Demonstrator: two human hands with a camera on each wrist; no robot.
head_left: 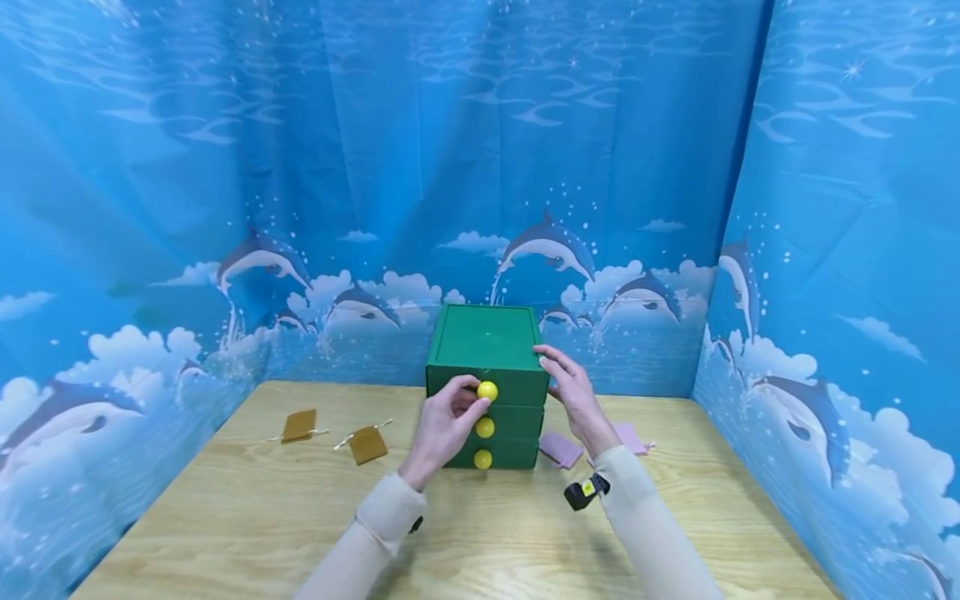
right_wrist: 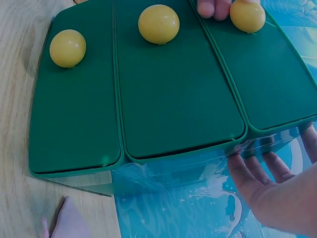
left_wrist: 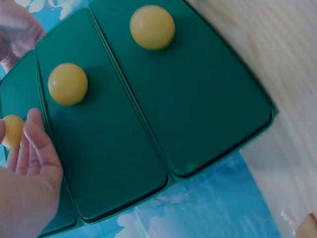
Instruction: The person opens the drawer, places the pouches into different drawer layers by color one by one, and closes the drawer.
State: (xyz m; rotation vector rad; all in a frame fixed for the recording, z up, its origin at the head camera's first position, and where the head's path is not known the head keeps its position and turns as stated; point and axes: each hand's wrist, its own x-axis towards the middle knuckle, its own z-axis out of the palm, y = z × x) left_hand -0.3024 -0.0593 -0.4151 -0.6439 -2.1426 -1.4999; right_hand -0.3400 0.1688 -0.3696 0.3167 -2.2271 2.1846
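Clamping fingers of left hand [head_left: 444, 425] on the yellow ball-shaped top knob [head_left: 487, 390]; touching, with right hand [head_left: 574, 396], fingers apart, the green plastic 3-drawer cabinet [head_left: 487, 337] standing on a pale wooden table [head_left: 240, 517]

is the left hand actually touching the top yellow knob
Touching. The left wrist view shows it: the left hand has its fingers around the top yellow knob, with no gap where they meet its edge.
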